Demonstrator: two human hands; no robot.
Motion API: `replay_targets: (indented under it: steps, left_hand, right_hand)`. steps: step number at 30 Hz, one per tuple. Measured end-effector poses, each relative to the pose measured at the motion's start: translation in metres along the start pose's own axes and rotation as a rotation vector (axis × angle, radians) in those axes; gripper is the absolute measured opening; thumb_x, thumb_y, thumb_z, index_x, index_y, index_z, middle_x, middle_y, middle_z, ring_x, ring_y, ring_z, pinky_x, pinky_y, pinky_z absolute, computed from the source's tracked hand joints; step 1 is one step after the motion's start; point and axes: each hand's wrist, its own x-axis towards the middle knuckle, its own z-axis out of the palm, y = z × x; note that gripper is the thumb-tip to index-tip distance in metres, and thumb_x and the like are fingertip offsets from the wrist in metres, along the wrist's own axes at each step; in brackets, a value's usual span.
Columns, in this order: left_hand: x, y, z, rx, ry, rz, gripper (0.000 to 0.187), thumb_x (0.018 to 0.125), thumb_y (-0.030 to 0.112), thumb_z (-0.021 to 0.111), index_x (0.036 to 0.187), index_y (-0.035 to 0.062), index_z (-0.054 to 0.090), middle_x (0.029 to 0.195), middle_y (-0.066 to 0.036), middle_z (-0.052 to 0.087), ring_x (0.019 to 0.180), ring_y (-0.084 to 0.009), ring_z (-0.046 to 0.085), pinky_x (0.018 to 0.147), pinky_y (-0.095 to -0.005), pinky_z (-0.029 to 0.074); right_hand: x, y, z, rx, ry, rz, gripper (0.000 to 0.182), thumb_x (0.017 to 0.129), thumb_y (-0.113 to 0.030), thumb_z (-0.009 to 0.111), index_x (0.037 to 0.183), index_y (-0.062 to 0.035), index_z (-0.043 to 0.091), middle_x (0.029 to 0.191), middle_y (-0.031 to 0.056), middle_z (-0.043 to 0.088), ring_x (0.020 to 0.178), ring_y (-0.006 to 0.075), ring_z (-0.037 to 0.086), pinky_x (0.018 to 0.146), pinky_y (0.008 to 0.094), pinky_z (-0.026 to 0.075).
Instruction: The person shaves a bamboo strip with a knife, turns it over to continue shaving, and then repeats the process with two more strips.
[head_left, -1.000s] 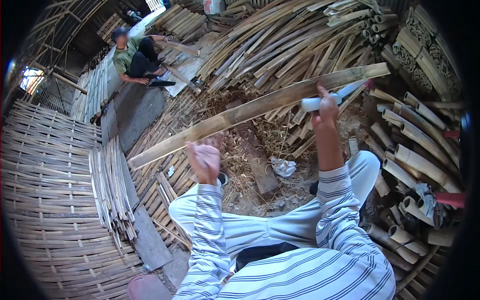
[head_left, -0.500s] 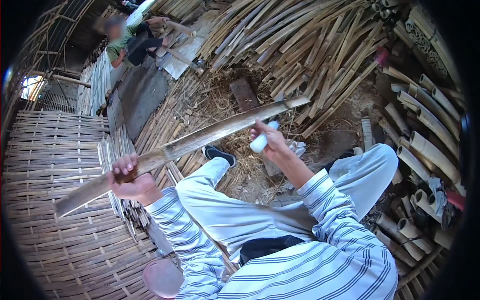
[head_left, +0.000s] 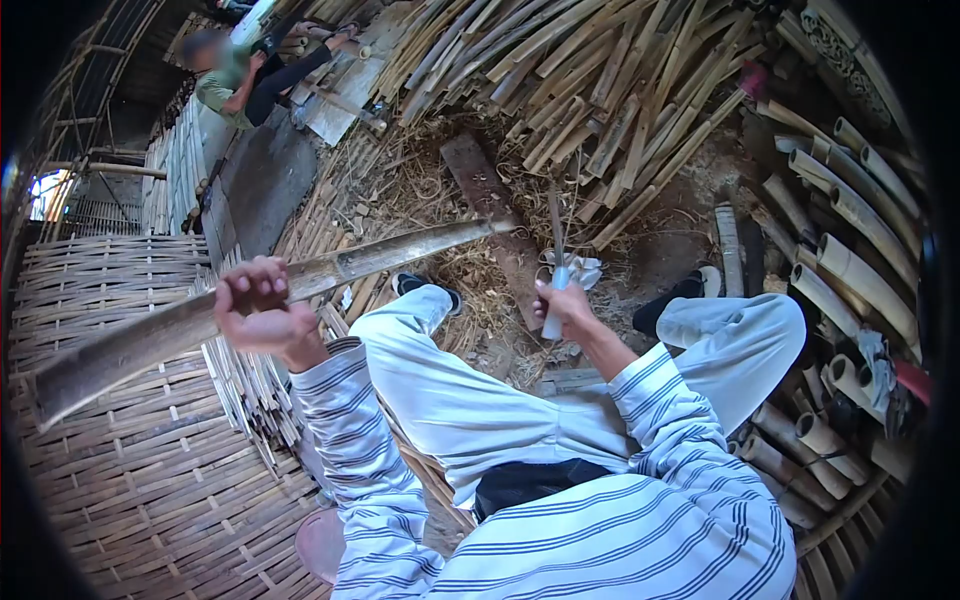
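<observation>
Slat (head_left: 200, 318) in left hand (head_left: 262, 312)

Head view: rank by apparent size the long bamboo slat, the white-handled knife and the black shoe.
1. Long bamboo slat, in the left hand.
2. White-handled knife, in the right hand.
3. Black shoe, only slightly smaller, so ranks 2 and 3 are unsure.

- Dirt floor (head_left: 690, 240), strewn with straw (head_left: 420, 190).
- Woven bamboo mat (head_left: 130, 470) lies at left.
- Bundle of thin strips (head_left: 250, 385) lies on the mat's edge.
- Split bamboo pile (head_left: 600, 80) at top.
- Bamboo tubes (head_left: 850, 250) at right.
- Plank (head_left: 490, 205) in the middle.
</observation>
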Motion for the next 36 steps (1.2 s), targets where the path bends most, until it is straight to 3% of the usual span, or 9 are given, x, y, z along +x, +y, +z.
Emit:
replay_targets:
  steps: [5, 6, 9, 11, 21, 26, 29, 32, 36]
  left_hand:
    - [-0.003, -0.03, 0.012, 0.021, -0.133, -0.03, 0.03, 0.089, 0.032, 0.043, 0.067, 0.0122, 0.034, 0.055, -0.001, 0.03, 0.047, -0.0127, 0.027, 0.047, -0.0278, 0.022]
    - [0.002, -0.031, 0.011, -0.003, -0.175, -0.045, 0.03, 0.088, 0.032, 0.043, 0.067, 0.0124, 0.033, 0.055, 0.0, 0.028, 0.047, -0.0123, 0.025, 0.047, -0.0277, 0.021]
    - [0.005, -0.037, 0.013, -0.029, -0.201, -0.038, 0.031, 0.089, 0.032, 0.044, 0.068, 0.013, 0.031, 0.056, 0.001, 0.024, 0.048, -0.0111, 0.022, 0.047, -0.0276, 0.019]
    - [0.006, -0.04, 0.02, -0.034, -0.222, -0.017, 0.031, 0.089, 0.032, 0.044, 0.068, 0.013, 0.032, 0.056, 0.001, 0.023, 0.049, -0.0106, 0.021, 0.047, -0.0276, 0.018]
    - [0.014, -0.044, 0.008, 0.07, -0.137, 0.042, 0.025, 0.087, 0.027, 0.044, 0.068, 0.0131, 0.036, 0.056, 0.001, 0.022, 0.049, -0.0107, 0.021, 0.047, -0.0287, 0.018]
    - [0.007, -0.043, 0.008, 0.055, -0.189, 0.021, 0.027, 0.086, 0.029, 0.045, 0.068, 0.0131, 0.032, 0.057, 0.001, 0.023, 0.048, -0.0103, 0.019, 0.047, -0.0282, 0.018]
    - [0.009, -0.04, 0.003, 0.023, -0.269, 0.017, 0.028, 0.086, 0.029, 0.046, 0.067, 0.0135, 0.031, 0.057, 0.001, 0.023, 0.048, -0.0105, 0.019, 0.048, -0.0286, 0.019]
    - [0.008, -0.04, 0.003, 0.024, -0.271, 0.026, 0.029, 0.086, 0.029, 0.047, 0.068, 0.0136, 0.029, 0.057, 0.001, 0.022, 0.049, -0.0111, 0.019, 0.049, -0.0291, 0.019]
    - [0.019, -0.044, 0.0, 0.015, -0.227, 0.009, 0.029, 0.086, 0.028, 0.046, 0.068, 0.0132, 0.029, 0.057, 0.001, 0.021, 0.051, -0.012, 0.021, 0.051, -0.0291, 0.02]
  right_hand:
    - [0.002, -0.044, -0.003, -0.718, 0.071, -0.661, 0.034, 0.096, -0.033, 0.054, 0.084, -0.0022, 0.055, 0.068, 0.0083, 0.058, 0.061, 0.0209, 0.06, 0.054, 0.0371, 0.05]
    - [-0.045, -0.079, 0.015, -0.649, -0.019, -0.531, 0.043, 0.095, -0.045, 0.054, 0.08, -0.0042, 0.053, 0.061, -0.0003, 0.052, 0.053, 0.0117, 0.051, 0.045, 0.0298, 0.041]
    - [-0.07, -0.084, 0.046, -0.629, -0.143, -0.508, 0.053, 0.096, -0.053, 0.048, 0.081, -0.0028, 0.056, 0.063, 0.004, 0.056, 0.051, 0.0173, 0.053, 0.049, 0.0348, 0.045]
    - [-0.077, -0.068, 0.075, -0.652, -0.119, -0.859, 0.06, 0.097, -0.057, 0.04, 0.084, -0.0013, 0.059, 0.061, 0.0089, 0.059, 0.052, 0.0237, 0.058, 0.049, 0.0399, 0.047]
    - [-0.04, -0.034, 0.091, -0.848, -0.132, -0.626, 0.054, 0.097, -0.046, 0.046, 0.084, 0.0051, 0.057, 0.062, 0.0265, 0.059, 0.062, 0.0458, 0.063, 0.057, 0.0525, 0.049]
    - [-0.074, -0.05, 0.1, -0.984, -0.194, -0.757, 0.055, 0.096, -0.049, 0.045, 0.088, 0.0048, 0.056, 0.058, 0.0247, 0.059, 0.058, 0.0407, 0.063, 0.056, 0.0498, 0.05]
    - [-0.01, -0.03, 0.07, -0.861, -0.209, -0.478, 0.053, 0.097, -0.048, 0.044, 0.088, 0.0024, 0.057, 0.051, 0.0191, 0.055, 0.049, 0.0343, 0.06, 0.05, 0.0473, 0.049]
    - [0.009, -0.043, 0.055, -0.945, -0.154, -0.315, 0.051, 0.097, -0.048, 0.043, 0.092, -0.0003, 0.058, 0.067, 0.0238, 0.062, 0.067, 0.0414, 0.066, 0.059, 0.0499, 0.053]
    - [-0.031, -0.044, 0.083, -0.928, -0.187, -0.62, 0.051, 0.098, -0.045, 0.041, 0.084, -0.0009, 0.061, 0.052, 0.012, 0.057, 0.046, 0.026, 0.057, 0.049, 0.0427, 0.048]
